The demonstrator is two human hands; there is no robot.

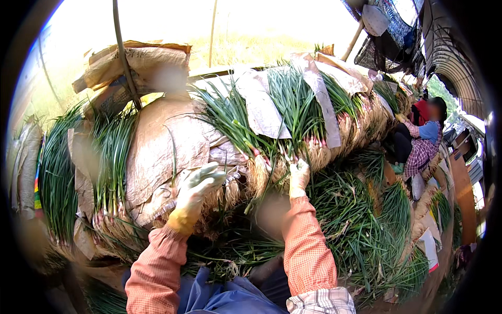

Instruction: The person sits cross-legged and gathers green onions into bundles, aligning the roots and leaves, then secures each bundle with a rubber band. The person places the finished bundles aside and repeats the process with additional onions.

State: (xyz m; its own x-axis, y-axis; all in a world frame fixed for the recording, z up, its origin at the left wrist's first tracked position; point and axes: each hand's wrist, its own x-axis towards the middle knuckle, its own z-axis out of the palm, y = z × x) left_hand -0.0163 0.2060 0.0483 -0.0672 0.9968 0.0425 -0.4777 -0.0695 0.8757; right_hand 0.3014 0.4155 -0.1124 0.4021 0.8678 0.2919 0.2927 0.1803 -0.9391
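Observation:
My left hand (199, 189), in a pale glove with a yellow cuff, hovers over or rests on the front edge of brown sacking (168, 133). Its fingers are extended and hold nothing. Further right, my right hand (299, 178), also gloved, is closed at the pinkish-white bases of some spring onions (288, 153); how many it grips is hidden. Beside it lies a bunch of spring onions (231, 117), leaves pointing away and pale, stringy roots (257, 176) hanging over the near edge. A pale sheet strip (263, 106) separates this bunch from another.
More spring onion bunches (111, 165) lie at left. Loose green leaves (345, 219) heap on the ground at right. Folded sacks (137, 62) are stacked behind, near a thin pole (122, 51). A person (421, 137) sits at the far right along the row.

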